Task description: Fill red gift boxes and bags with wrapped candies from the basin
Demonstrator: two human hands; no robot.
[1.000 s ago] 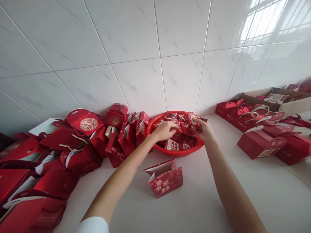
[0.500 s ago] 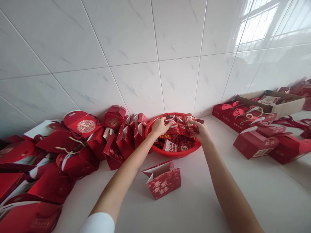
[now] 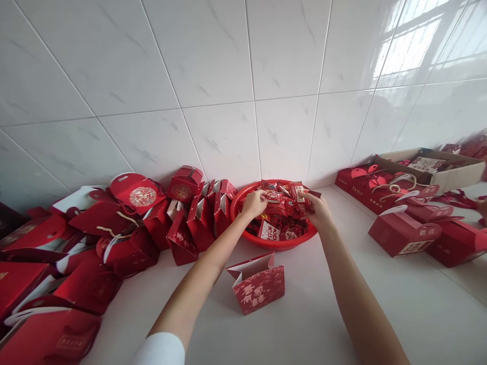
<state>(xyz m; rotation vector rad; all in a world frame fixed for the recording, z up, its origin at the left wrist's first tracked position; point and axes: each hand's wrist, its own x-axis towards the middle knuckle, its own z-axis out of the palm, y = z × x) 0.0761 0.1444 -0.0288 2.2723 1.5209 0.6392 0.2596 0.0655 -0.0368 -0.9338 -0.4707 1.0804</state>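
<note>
My left hand [image 3: 254, 204] is over the left side of a red plastic basin [image 3: 279, 244] full of wrapped candies [image 3: 283, 213]. Its fingers are closed in a pinch on a small red-and-white wrapped candy [image 3: 273, 196]. At the basin's right side, my right hand [image 3: 318, 211] pinches a red candy packet with a pale label [image 3: 299, 192] between thumb and fingers. In front of the basin a red paper gift box [image 3: 258, 290] with white lettering stands upright, its top open; neither hand touches it.
Several red gift boxes [image 3: 140, 195] crowd the counter on the left, and open-topped ones [image 3: 201, 220] stand beside the basin. To the right are folded boxes [image 3: 405, 230] and a cardboard carton [image 3: 456, 175]. Another person's hand [image 3: 482, 208] shows at the right edge. A tiled wall [image 3: 220, 137] rises behind.
The left hand's fingers have drawn together and shifted slightly back. My right hand still pinches the packet. The view has shifted a little, and a hand has appeared at the right edge.
</note>
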